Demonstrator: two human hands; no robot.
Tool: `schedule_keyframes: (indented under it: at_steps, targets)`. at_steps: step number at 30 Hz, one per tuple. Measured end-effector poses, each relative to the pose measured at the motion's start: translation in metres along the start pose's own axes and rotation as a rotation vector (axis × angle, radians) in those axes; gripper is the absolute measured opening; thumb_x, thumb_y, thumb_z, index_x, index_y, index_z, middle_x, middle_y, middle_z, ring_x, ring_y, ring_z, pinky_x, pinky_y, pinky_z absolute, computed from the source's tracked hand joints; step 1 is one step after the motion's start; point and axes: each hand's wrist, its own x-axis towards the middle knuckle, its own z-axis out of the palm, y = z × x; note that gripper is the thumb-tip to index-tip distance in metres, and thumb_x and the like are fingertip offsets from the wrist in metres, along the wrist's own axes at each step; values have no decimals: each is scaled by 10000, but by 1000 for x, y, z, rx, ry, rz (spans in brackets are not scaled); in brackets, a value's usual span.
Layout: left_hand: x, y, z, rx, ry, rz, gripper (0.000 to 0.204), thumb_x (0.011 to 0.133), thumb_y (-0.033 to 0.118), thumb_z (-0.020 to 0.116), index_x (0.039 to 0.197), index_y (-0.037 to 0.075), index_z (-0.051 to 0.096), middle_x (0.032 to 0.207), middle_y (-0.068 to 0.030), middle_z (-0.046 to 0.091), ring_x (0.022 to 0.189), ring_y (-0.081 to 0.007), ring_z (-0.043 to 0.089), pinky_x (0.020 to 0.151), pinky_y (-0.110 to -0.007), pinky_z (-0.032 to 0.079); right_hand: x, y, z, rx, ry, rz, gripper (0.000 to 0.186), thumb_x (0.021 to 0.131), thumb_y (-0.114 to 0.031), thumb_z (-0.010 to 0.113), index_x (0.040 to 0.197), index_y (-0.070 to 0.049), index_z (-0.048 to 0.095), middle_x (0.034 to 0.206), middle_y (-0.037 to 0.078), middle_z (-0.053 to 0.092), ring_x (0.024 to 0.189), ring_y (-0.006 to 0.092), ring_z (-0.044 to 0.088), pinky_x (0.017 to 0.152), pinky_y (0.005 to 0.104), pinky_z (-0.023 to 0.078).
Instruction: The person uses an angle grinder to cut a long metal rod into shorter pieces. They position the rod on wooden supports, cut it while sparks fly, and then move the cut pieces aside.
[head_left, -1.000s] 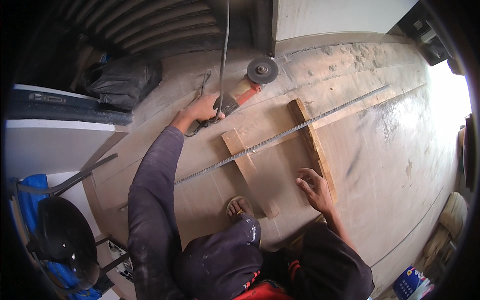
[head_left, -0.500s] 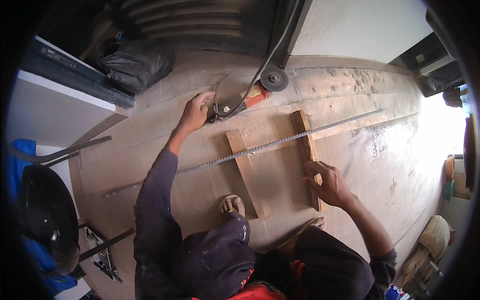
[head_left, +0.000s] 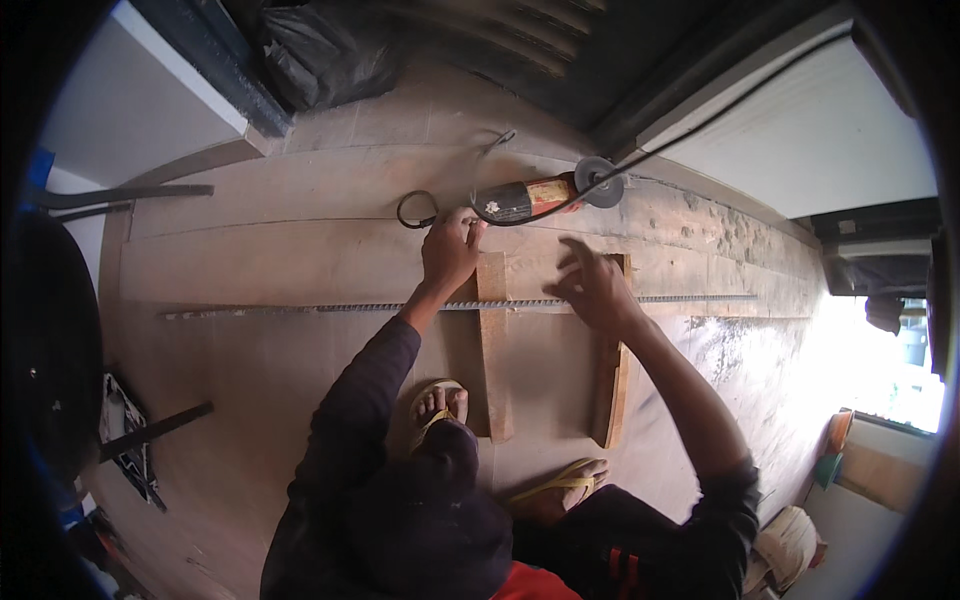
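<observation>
An angle grinder (head_left: 545,196) with a black and red body and a dark disc lies on the floor beyond a ribbed steel bar (head_left: 540,303). My left hand (head_left: 452,248) is at the grinder's rear end, its fingers closed on the black power cord, which loops out beside it. Just right of it, my right hand (head_left: 598,288) hovers over the bar, holding nothing, fingers apart and slightly blurred. Under the bar lie two wooden battens, a left batten (head_left: 494,360) and a right batten (head_left: 612,395), the latter partly hidden by my right forearm.
My sandalled feet are by the battens' near ends. Dark metal bars (head_left: 155,432) jut in at the left. A black plastic bag (head_left: 325,55) lies at the back left, and white panels (head_left: 790,130) stand at the back right. The grinder's cord (head_left: 720,115) runs toward the upper right.
My left hand has moved right to the grinder's rear end. My right hand has left the right batten and moved away from me, over the bar. The view has turned, and the grinder's cord hangs differently.
</observation>
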Motion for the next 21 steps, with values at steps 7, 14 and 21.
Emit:
schedule_keyframes:
  at_steps: [7,14,21]
  targets:
    - [7,-9,1,-30,47,-75,307,881,232,670,1115,61,567,1019,-133,649,969,-334,623,811,-438,496,104,-13,65,208,-71,-236,531,787,-140,728,1256,-22,509,988,219,651,924,364,653,794,421,521]
    - [5,-17,4,51,-8,-19,203,898,82,583,1085,28,523,997,-178,595,968,-376,562,810,-473,461,134,-8,83,-312,55,-324,373,835,-132,600,1172,16,540,1101,234,565,1010,382,573,854,457,479]
    - [-2,-13,-8,-119,75,17,206,889,5,548,1087,1,493,997,-188,561,952,-392,530,809,-482,436,130,-8,88,-488,110,-349,436,738,-78,644,1134,51,515,1106,220,516,1077,400,493,953,478,414]
